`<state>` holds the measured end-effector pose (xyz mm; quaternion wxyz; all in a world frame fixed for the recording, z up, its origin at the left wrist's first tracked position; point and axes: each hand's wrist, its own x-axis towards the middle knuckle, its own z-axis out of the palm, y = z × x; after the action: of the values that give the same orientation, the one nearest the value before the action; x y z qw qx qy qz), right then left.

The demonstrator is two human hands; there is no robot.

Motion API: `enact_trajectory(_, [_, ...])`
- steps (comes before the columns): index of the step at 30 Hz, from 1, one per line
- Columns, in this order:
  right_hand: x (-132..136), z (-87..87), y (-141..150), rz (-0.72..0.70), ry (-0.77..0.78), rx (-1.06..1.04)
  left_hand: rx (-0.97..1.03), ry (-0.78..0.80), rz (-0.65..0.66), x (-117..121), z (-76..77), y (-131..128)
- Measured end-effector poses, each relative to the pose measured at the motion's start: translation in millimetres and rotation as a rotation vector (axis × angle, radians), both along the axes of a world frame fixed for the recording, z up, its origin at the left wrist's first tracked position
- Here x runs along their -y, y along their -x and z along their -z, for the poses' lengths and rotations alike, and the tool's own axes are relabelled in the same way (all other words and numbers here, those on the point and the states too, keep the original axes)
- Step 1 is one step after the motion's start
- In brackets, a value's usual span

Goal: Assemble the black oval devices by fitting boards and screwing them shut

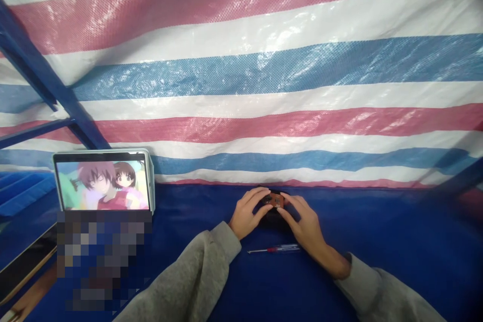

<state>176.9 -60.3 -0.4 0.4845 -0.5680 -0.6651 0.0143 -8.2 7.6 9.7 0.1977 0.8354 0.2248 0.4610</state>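
Note:
Between my two hands is a small reddish-brown rectangular piece with a dark part at its left end; its exact kind I cannot make out. My left hand pinches the left side of it with thumb and fingers. On the other side, my right hand grips its right edge the same way. A black object lies beneath the piece, partly covered by the hands. Closer to me, a screwdriver with a clear, red and blue handle rests on the blue surface, its thin shaft pointing left.
A tablet playing a cartoon stands at the left, with a pixelated patch below it. Behind the blue tabletop hangs a striped plastic sheet. Blue metal bars cross the left side, near a dark flat object.

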Motion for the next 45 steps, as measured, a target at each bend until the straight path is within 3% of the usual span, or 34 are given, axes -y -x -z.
enact_trajectory(9, [-0.8,-0.4,-1.6,0.017,-0.004,-0.038,0.018,-0.052,0.038,-1.4,0.6,-1.8])
enact_trajectory(16, [2.5,-6.9,3.3,0.008,0.031,-0.084,0.062,0.002,0.092,-0.3,2.6,0.2])
enact_trajectory(27, [2.9,-1.0,3.3,0.005,0.049,-0.106,0.057,0.033,0.126,-0.7,6.8,0.8])
enact_trajectory(37, [4.0,-5.0,2.1,0.0,0.13,-0.23,0.025,-0.021,0.054,-0.9,3.7,-0.3])
enact_trajectory(45, [5.8,-8.8,2.5,-0.043,0.183,-0.29,0.012,0.063,0.024,0.2,4.4,0.1])
